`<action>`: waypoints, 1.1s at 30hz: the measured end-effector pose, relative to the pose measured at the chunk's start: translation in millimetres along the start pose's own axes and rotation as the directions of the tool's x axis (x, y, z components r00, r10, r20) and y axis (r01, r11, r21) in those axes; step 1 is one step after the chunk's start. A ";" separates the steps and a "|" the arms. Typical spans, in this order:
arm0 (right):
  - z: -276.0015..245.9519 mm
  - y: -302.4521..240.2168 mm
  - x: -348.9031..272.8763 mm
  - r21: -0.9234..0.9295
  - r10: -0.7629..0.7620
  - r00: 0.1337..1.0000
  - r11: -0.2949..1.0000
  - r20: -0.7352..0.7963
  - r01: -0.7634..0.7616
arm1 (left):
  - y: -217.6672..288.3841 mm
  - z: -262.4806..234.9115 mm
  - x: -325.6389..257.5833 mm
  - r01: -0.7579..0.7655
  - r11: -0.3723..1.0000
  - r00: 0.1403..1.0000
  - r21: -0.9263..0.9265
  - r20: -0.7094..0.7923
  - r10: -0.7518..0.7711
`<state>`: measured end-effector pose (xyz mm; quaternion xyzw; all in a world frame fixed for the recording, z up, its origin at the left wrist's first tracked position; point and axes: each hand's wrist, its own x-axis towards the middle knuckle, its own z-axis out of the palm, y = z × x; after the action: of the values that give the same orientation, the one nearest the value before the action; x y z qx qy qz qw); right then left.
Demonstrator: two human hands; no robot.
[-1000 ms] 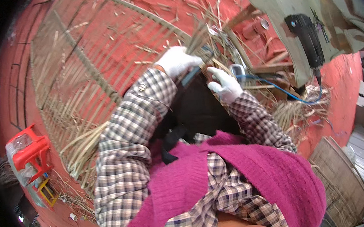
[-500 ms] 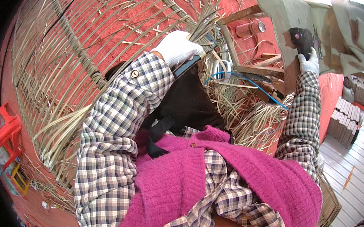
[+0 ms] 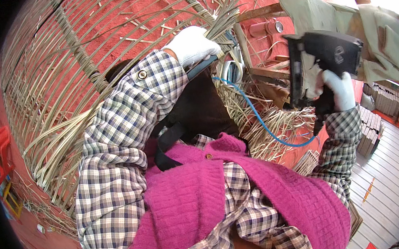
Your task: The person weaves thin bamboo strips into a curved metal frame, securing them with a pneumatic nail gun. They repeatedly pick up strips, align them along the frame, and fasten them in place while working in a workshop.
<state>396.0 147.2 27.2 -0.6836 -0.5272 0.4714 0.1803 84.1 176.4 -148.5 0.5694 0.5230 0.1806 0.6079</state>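
Observation:
In my right hand [image 3: 341, 90], white-gloved and closed on its handle, is a black staple gun [image 3: 341, 53], held up at the right. A blue air hose [image 3: 269, 126] curves from below it toward my lap. My left hand [image 3: 193, 46], also gloved, grips pale strips [image 3: 222, 25] where they bunch at the end of a large open woven panel [image 3: 77, 52]. A dark flat bar [image 3: 202, 68] lies just beneath that hand, across the dark cloth on my lap. Part of the left fingers is hidden.
A wooden stool frame [image 3: 261, 12] stands right of centre, with a pale cloth [image 3: 386, 41] beside it. A pink cylinder [image 3: 265, 28] lies within the frame. Loose strips [image 3: 280, 116] litter the red floor. Grey stacks [image 3: 385, 100] stand at right, a red plastic stool [image 3: 0, 151] at left.
My right hand has lifted the staple gun off the cloth-covered surface and brought it nearer, pulling the hose along. The left hand keeps its grip on the strips.

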 end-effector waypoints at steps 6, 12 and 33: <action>75.3 -37.0 0.9 -0.205 -0.059 0.956 0.971 0.288 0.122 | -25.1 11.5 14.1 -0.494 0.686 0.846 0.534 0.114 0.521; 91.9 -30.7 12.3 -0.281 -0.161 0.931 0.924 0.329 0.259 | -17.3 12.6 5.9 -0.461 0.663 0.859 0.590 0.108 0.501; 88.6 -31.5 22.1 -0.427 -0.583 0.546 0.342 0.602 0.837 | -26.1 14.3 18.6 -0.558 0.190 0.674 0.808 0.308 0.672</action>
<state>304.7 156.7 -2.9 -0.2967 -0.9280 0.2250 0.0129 93.5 176.9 -182.2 0.9378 0.2989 0.1554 0.0833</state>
